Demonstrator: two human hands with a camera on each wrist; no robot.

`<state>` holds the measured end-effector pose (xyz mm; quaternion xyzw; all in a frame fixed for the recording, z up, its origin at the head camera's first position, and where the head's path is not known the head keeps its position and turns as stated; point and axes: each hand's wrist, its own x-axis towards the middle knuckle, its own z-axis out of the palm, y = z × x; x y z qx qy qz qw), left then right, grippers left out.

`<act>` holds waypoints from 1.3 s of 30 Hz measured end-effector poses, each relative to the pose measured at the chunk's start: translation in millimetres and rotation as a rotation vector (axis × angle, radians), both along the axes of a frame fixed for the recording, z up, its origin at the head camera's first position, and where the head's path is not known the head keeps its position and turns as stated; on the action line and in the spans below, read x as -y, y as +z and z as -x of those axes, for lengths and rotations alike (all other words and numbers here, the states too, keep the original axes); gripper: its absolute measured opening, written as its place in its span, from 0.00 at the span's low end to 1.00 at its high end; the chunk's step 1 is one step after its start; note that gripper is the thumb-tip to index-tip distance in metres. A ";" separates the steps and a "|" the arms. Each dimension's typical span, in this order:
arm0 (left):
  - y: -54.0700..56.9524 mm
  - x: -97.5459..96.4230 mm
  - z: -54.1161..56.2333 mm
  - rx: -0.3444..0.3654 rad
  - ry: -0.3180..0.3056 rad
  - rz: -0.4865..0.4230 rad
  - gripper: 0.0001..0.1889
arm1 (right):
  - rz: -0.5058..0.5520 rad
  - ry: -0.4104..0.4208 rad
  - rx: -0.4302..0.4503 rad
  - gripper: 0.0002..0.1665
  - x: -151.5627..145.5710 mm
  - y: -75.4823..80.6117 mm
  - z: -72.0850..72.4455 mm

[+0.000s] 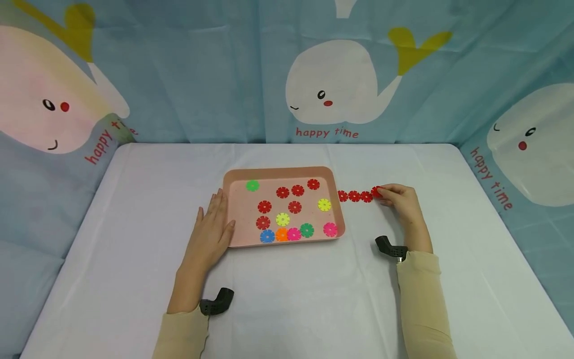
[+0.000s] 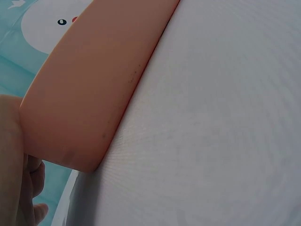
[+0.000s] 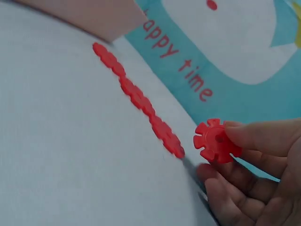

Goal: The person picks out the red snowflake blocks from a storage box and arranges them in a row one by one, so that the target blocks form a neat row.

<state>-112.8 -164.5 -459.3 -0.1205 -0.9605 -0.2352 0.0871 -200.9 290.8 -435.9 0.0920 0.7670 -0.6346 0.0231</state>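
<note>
My right hand pinches a red notched plastic disc between thumb and fingers. In the right wrist view that disc is raised and apart from a row of three red discs lying on the table, to the right of the tray. My left hand rests against the left side of the pink tray, its fingers straight along the wall. Inside the tray lie several more red discs, along with yellow, green, blue, orange and pink ones.
A white cloth covers the table. Blue curtains with printed whales hang behind it and at both sides. Each wrist carries a black camera mount, one by the left sleeve and one by the right.
</note>
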 end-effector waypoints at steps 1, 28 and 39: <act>0.3 0.0 -0.2 -0.002 0.000 0.000 0.34 | -0.014 0.001 0.008 0.08 -2.7 -1.0 -0.7; -2.3 -0.6 0.1 -0.005 -0.024 -0.003 0.34 | -0.411 0.044 0.110 0.18 -12.9 7.8 -9.2; -1.5 -0.2 0.1 -0.017 -0.006 -0.006 0.34 | -0.397 0.051 0.117 0.19 -10.2 8.7 -8.9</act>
